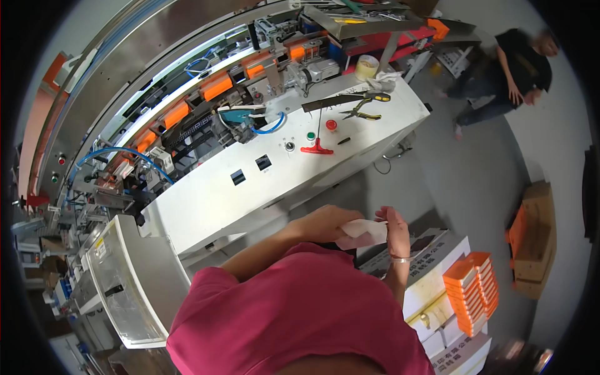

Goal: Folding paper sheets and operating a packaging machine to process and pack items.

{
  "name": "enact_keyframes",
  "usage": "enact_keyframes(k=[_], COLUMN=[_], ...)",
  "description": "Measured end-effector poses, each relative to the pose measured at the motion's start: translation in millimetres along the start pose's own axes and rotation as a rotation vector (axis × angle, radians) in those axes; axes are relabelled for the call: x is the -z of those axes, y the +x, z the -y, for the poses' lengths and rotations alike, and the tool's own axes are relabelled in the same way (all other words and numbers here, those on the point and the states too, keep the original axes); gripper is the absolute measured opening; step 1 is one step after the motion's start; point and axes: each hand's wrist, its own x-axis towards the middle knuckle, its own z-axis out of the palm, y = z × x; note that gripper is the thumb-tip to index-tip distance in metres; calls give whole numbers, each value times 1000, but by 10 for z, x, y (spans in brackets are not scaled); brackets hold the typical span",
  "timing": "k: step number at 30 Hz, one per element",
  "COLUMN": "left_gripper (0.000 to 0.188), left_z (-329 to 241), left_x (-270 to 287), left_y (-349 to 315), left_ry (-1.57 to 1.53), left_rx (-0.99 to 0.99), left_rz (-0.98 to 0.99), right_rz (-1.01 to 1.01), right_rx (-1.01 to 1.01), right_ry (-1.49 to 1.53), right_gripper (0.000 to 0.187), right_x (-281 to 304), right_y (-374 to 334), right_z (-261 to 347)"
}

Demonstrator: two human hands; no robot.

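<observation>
A thin, crumpled white sheet, like paper or tissue, spans the gap between my two hands in front of my body. My left hand has its fingers closed on the sheet's left side; the fingertips are partly hidden. Bent around the right edge of the sheet are the fingers of my right hand, with a bracelet on that wrist. White cartons with dark print stand below and beside the right hand.
The white machine bench ahead carries a red T-handle tool, pliers, and red and green buttons. Stacked orange parts sit on the right-hand cartons. Another person is at the far right, near a cardboard box.
</observation>
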Motion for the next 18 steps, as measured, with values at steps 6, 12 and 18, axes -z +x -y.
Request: enact_keyframes(k=[6, 12, 18], left_gripper=[43, 43, 39], left_z=[-132, -244, -363], left_x=[79, -123, -515], left_y=[657, 1858, 3169], left_ry=[-107, -30, 8], left_rx=[186, 154, 81], left_rz=[-99, -188, 13], right_rz=[151, 266, 42], right_rx=[-33, 84, 19], right_ry=[-93, -210, -148], right_gripper=[35, 32, 32], right_x=[400, 1230, 2438], right_y=[917, 1686, 1986], right_z=[403, 923, 1326])
